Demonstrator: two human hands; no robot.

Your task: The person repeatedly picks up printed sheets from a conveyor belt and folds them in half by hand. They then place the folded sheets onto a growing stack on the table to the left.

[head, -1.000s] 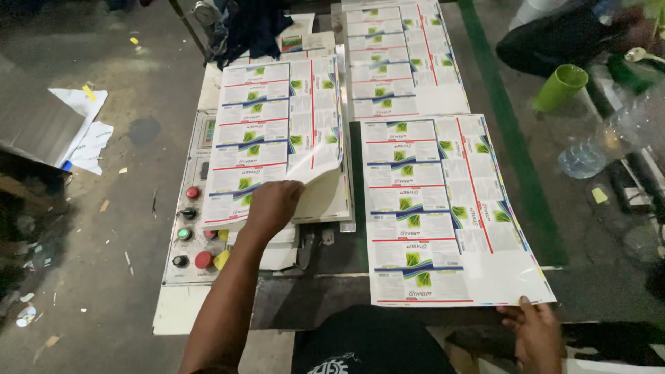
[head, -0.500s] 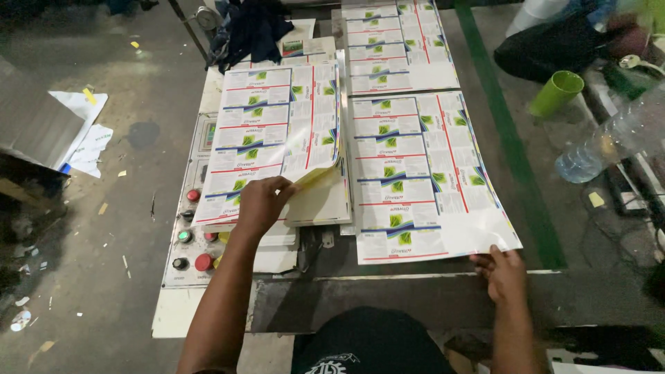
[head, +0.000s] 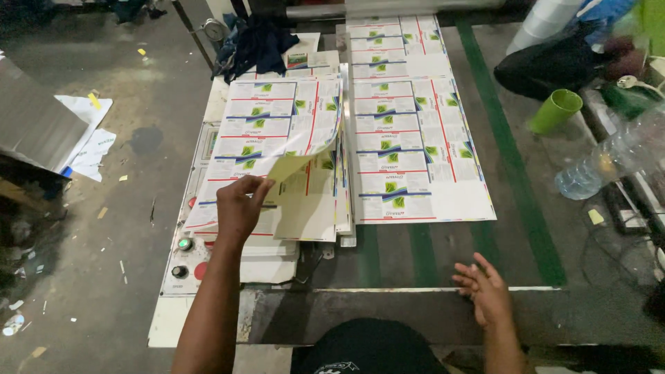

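Head view, looking down over a dark work table [head: 429, 256] with green stripes running away from the person. The left hand [head: 239, 208] is closed on the near corner of a printed sheet [head: 277, 131], thumb and fingers pinching the paper so that the corner curls up and shows its pale yellowish blank back (the printed face carries rows of white labels with green and red marks). That sheet is the top one of a stack [head: 291, 228] lying at the table's left edge, over a white control panel [head: 183, 256] whose green, black and red buttons show just left of the wrist.

The right hand [head: 488, 291] holds nothing: it is open, fingers spread and slightly bent, hovering low over the near edge of the table, well apart from the paper. Whether it touches the surface I cannot tell.

Just right of the stack, a second printed sheet [head: 415, 145] lies flat in the middle of the table, with further sheets [head: 395, 41] beyond it toward the far edge. A green cup [head: 554, 111] lies tilted near the right edge, and a clear plastic bottle [head: 609, 159] lies on its side beside it. Dark cloth [head: 256, 45] is bundled at the far left corner. Paper scraps [head: 86, 138] lie on the floor to the left.
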